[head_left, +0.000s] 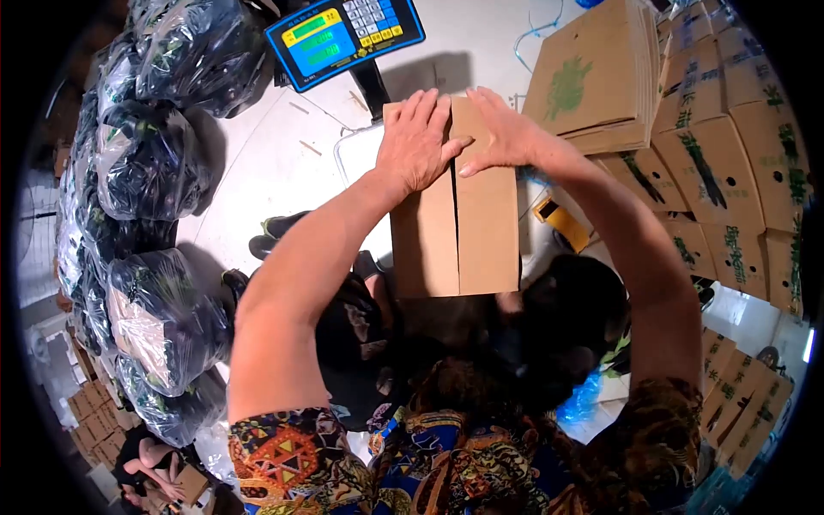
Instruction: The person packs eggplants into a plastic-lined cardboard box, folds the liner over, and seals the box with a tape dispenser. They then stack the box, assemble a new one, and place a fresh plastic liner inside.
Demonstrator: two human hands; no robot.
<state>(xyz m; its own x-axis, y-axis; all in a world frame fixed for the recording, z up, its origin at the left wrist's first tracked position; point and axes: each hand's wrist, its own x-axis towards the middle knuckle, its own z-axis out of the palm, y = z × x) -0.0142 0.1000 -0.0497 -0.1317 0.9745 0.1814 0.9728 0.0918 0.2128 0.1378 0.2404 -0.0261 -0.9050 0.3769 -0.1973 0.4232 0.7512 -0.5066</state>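
A brown cardboard box point(425, 240) stands before me, its two top flaps folded in with a narrow dark gap between them. My left hand point(418, 142) presses flat on the far part of the left flap, fingers stretched out and thumb pointing toward the gap. On the right flap rests my right hand point(502, 137), thumb spread from the fingers, which reach the far edge. Both hands touch the box from above. What is inside the box is hidden. A yellow and black tape dispenser point(562, 225) lies just right of the box.
A digital scale display point(343, 39) on a post stands beyond the box. Flattened cartons point(592, 73) are stacked at the upper right, beside piled printed boxes point(704, 129). Filled plastic bags point(150, 163) line the left. Another person point(154, 472) handles a carton at lower left.
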